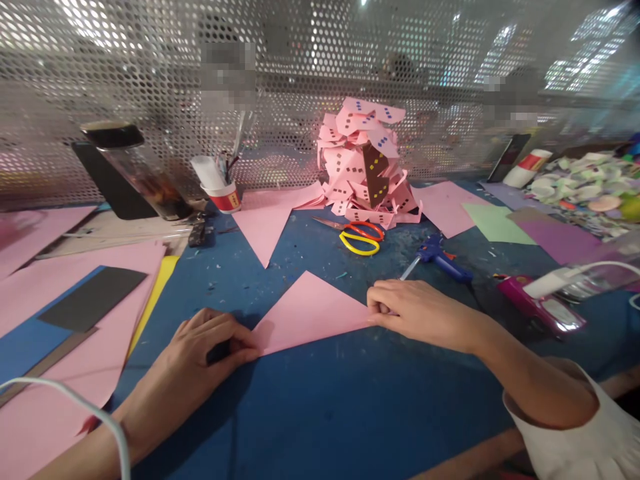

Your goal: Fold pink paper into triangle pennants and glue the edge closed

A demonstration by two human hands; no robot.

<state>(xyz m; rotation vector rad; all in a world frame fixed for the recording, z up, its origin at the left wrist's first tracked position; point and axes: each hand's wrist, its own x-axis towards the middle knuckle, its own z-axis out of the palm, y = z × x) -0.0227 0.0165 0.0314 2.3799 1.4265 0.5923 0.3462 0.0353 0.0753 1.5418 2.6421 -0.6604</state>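
A triangular piece of pink paper [310,313] lies on the blue tabletop in front of me, its peak pointing away and its long edge toward me. My left hand [205,353] pinches the left corner between thumb and fingers. At the opposite corner, my right hand [415,310] grips the paper with curled fingers. Beyond the sheet rest scissors [360,239] with one red and one yellow handle loop. A blue glue gun [440,257] lies just past my right hand, its nozzle partly hidden behind the knuckles.
A pile of dotted pink paper pieces [350,167] stands against the perforated metal screen [280,87]. Pink sheets [125,267] cover the left side, near a dark-lidded bottle [150,180] and a cup of tools [223,197]. A magenta toy car [543,310] stands right.
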